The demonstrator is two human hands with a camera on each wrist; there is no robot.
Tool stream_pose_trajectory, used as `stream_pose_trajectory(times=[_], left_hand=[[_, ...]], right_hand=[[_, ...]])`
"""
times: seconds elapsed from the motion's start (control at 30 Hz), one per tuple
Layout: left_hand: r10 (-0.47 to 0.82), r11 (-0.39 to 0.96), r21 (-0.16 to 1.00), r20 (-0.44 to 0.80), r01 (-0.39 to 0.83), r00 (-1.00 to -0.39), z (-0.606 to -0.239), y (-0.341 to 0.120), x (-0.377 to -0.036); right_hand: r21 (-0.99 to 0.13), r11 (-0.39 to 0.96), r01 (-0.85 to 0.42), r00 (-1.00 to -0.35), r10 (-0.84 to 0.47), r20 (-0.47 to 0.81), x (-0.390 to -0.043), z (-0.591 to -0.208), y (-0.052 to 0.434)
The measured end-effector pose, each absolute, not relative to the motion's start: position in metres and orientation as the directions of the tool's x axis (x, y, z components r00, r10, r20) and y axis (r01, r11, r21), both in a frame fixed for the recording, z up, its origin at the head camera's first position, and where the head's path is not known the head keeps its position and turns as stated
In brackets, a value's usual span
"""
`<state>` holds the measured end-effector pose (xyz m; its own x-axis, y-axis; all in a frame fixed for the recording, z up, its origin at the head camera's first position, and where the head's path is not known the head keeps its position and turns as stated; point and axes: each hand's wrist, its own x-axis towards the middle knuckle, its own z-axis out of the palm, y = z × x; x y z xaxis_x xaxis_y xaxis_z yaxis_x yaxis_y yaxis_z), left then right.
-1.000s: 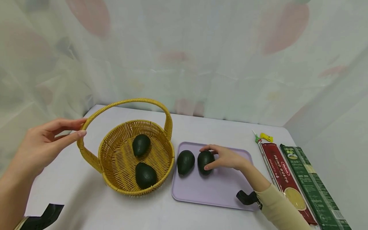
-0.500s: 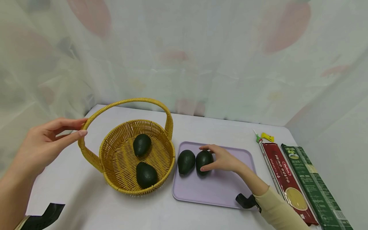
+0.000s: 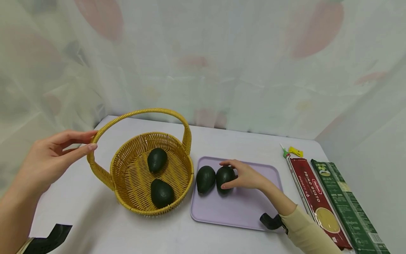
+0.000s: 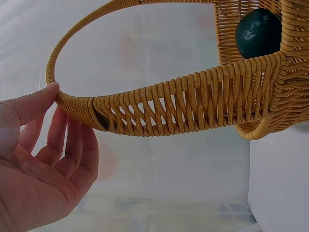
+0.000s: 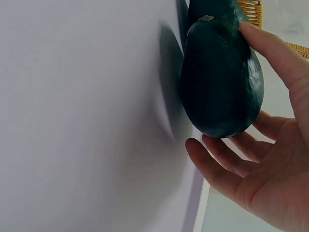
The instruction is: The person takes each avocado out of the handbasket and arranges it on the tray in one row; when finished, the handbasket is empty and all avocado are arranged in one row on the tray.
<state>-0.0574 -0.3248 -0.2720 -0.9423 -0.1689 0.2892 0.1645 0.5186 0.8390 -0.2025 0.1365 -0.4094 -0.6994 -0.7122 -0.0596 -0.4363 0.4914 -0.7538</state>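
We see the right hand [image 3: 248,176] curled around a dark-green avocado [image 3: 224,179], thumb at its near end, fingers at its far end. Its long axis runs away from the wearer; the narrower stem end points back toward the wearer, stem scar visible in the right wrist view. It's over the lilac tray's [image 3: 234,215] left half; we can't tell whether it's lifted. Second avocado [image 3: 205,180] just left, long axis similar, tapering nearward. Left hand [image 3: 52,155] pinches the wicker basket's [image 3: 134,176] handle [image 3: 142,112], thumb against fingers. Two avocados [image 3: 162,193] lie inside. Far right: red spaghetti pack [image 3: 309,187].
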Motion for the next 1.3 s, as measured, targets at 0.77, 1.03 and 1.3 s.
stream_pose_trajectory(times=[0.77,1.03,1.3], left_hand=[[-0.165,0.528,0.832,0.296,0.169,-0.941,-0.273,-0.325,-0.058],[-0.181,0.532,0.835,0.276,0.142,-0.944,-0.272,-0.323,-0.057],[-0.175,0.536,0.83,0.289,0.155,-0.941,-0.272,-0.323,-0.058]], right_hand=[[-0.759,0.456,-0.464,-0.692,-0.722,-0.01,-0.207,-0.388,0.133],[-0.731,0.467,-0.498,-0.693,-0.721,0.011,-0.209,-0.37,0.123],[-0.724,0.438,-0.533,-0.656,-0.755,0.026,-0.209,-0.357,0.11]])
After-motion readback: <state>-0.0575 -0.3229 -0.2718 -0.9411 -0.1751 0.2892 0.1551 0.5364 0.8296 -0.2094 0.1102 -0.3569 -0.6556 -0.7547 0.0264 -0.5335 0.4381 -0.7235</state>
